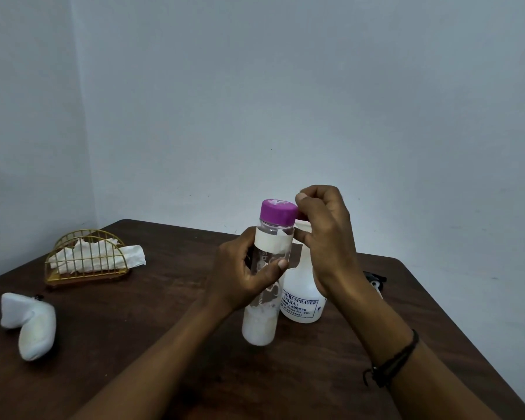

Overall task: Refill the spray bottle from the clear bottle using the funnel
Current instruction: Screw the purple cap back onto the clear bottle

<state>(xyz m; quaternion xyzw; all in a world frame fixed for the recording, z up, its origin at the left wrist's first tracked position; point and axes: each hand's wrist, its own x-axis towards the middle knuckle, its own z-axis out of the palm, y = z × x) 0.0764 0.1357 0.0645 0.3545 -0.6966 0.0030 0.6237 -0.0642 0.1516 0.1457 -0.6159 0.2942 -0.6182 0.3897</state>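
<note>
- While the clear plastic bottle with the purple screw cap (267, 268) is held upright above the dark wooden table (134, 344), its barrel is wrapped at mid-height by the left hand (246, 277), thumb across the front.
- The cap is seen still seated, so the bottle's long axis runs straight up from that grip to the lid.
- The right hand (322, 237) is found just right of the cap, fingers curled; a sliver of pink is glimpsed beneath them, but what is pinched cannot be told.
- The translucent white spray bottle with the printed label (303, 295) is stood on the table directly behind and right of the clear bottle, its neck hidden by the right hand.
- Uncapping is judged best done by the nearer right hand.
</note>
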